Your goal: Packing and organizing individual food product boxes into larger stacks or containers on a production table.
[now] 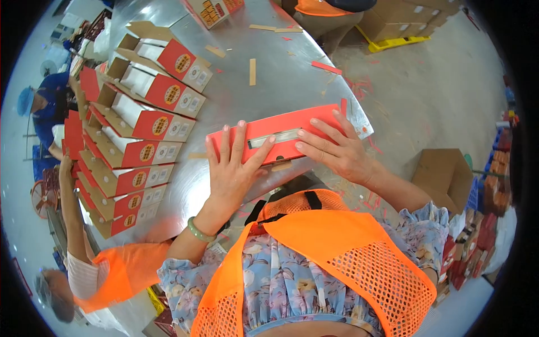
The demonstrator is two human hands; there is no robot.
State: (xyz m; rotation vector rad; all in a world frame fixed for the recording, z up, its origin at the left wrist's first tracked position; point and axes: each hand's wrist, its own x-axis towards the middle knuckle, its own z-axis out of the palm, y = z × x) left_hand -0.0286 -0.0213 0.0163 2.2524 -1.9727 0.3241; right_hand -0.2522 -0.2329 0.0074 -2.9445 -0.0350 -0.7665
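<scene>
A closed red cardboard box [280, 130] lies on the metal table before me, with a slot in its upper face through which something pale and shiny shows. My left hand [236, 160] rests flat on the box's left part, fingers spread, a green bangle on the wrist. Across the right part lies my right hand [337, 149], its fingers also apart. Neither hand is closed around the box. To the left stand several red and white boxes [147, 126] in a leaning row, their lids raised and white lining inside.
Cardboard strips [252, 71] and red scraps lie on the metal table [236, 101]. Another box [212, 12] stands at its far side. A co-worker in an orange vest [126, 269] reaches along the row at left; others stand beyond. An open carton [442, 179] is on the floor at right.
</scene>
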